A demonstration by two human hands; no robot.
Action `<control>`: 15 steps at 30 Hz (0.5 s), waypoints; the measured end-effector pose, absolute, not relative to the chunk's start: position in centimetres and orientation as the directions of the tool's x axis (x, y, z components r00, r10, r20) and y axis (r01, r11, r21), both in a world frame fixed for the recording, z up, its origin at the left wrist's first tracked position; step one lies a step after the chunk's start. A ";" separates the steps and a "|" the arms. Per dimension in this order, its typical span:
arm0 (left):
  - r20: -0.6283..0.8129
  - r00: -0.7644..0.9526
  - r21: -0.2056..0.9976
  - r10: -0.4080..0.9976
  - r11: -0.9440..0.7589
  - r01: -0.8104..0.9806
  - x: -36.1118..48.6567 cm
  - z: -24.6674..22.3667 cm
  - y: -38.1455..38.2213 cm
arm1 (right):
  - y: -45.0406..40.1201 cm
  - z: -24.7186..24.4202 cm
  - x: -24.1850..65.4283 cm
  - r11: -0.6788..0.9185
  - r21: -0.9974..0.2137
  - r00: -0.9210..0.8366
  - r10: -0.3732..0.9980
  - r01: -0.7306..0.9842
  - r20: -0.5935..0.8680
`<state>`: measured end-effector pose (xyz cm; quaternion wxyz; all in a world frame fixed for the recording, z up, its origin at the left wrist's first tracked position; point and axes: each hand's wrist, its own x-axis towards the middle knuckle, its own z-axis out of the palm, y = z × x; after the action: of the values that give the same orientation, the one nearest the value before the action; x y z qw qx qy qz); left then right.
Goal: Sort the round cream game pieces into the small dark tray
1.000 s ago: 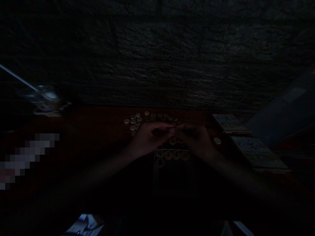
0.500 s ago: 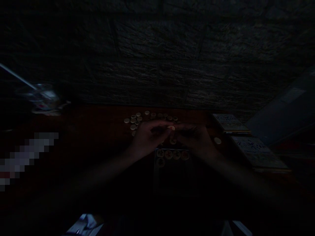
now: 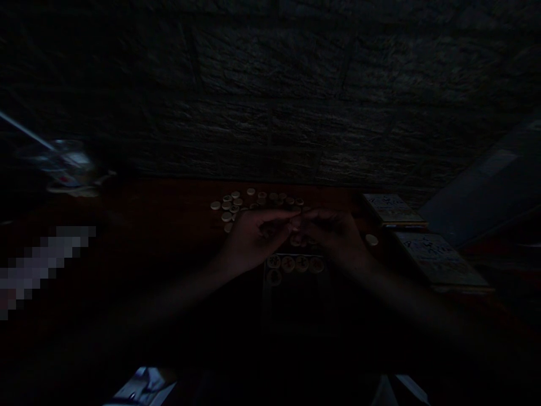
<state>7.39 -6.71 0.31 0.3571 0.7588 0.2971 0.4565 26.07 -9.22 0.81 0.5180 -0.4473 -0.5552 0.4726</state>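
In dim light, my left hand (image 3: 253, 237) and my right hand (image 3: 336, 234) meet at the fingertips above the table. A round xiangqi piece (image 3: 295, 223) is pinched between them, mostly covered by the fingers. Just below, a dark shallow box (image 3: 300, 304) holds a row of xiangqi pieces (image 3: 301, 263) along its far edge, with one more piece (image 3: 274, 277) under the row's left end. Beyond my left hand lie several loose xiangqi pieces (image 3: 227, 216). More pieces (image 3: 298, 241) show partly beneath the fingers.
Two flat patterned boxes or books (image 3: 395, 210) (image 3: 439, 256) lie at the right, with a single pale piece (image 3: 371, 240) beside them. A clear cup with a straw (image 3: 74, 166) stands at the far left. Behind the table rises a stone-block wall (image 3: 270, 113).
Both hands stay together, and the fingers have closed further over the piece, whose face showed before. The whole view has shifted slightly.
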 end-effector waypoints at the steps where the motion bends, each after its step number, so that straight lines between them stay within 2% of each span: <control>1: 0.479 0.414 0.811 0.774 -0.571 0.130 7.5 0.4 -6.8 | -9.3 0.8 26.1 0.153 -0.988 -0.062 0.987 0.025 0.151; 5: 0.484 0.412 0.813 0.772 -0.571 0.116 7.7 0.4 -7.0 | -9.6 0.9 26.1 0.193 -0.975 -0.050 0.981 0.107 0.189; 8: 0.474 0.381 0.843 0.793 -0.534 0.062 7.8 0.4 -6.9 | -9.6 0.9 26.1 0.214 -0.971 -0.059 0.976 0.107 0.209; 15: 0.282 0.337 0.958 0.898 -0.246 -0.146 8.1 0.7 -6.9 | -9.6 1.1 26.2 0.260 -0.958 -0.083 0.964 0.117 0.252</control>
<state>8.12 -6.94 0.73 0.5338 0.6193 0.3035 0.4893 26.17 -9.61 1.14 0.5105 -0.4447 -0.6080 0.4148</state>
